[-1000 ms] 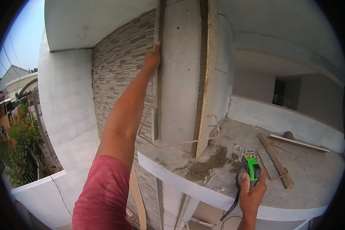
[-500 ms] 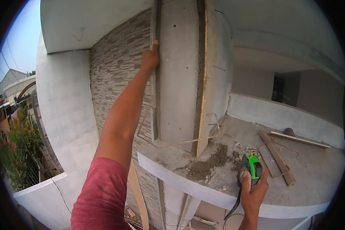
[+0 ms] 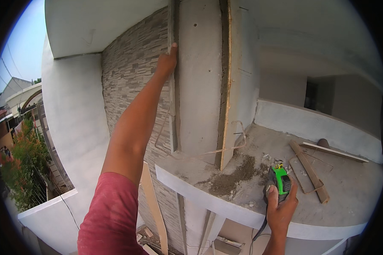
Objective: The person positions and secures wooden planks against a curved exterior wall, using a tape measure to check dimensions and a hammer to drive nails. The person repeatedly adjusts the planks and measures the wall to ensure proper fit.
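Observation:
My right hand (image 3: 281, 208) grips a green and black tape measure (image 3: 280, 180) above the ledge, thumb on its left side. A small yellow and metal tip shows at its top, and a dark strap hangs below. With my left arm raised, my left hand (image 3: 166, 63) is closed around a narrow grey board (image 3: 172, 93) along the column's left edge. One digit points up along the board; the other fingers are mostly hidden. Between this board and a yellow-edged board (image 3: 226, 106) on the right stands the grey concrete column (image 3: 200, 85).
Loose mortar (image 3: 236, 176) lies on the concrete ledge (image 3: 349, 204) at the column's foot. A bent metal rod (image 3: 212, 151) crosses the column base. Farther right are a wooden strip (image 3: 309, 170) and a pale strip (image 3: 334, 152). Stone-patterned wall (image 3: 132, 72) rises on the left.
The view has shifted slightly, so the column and ledge sit a little differently in it. Both hands keep their holds, with the tape measure still over the ledge.

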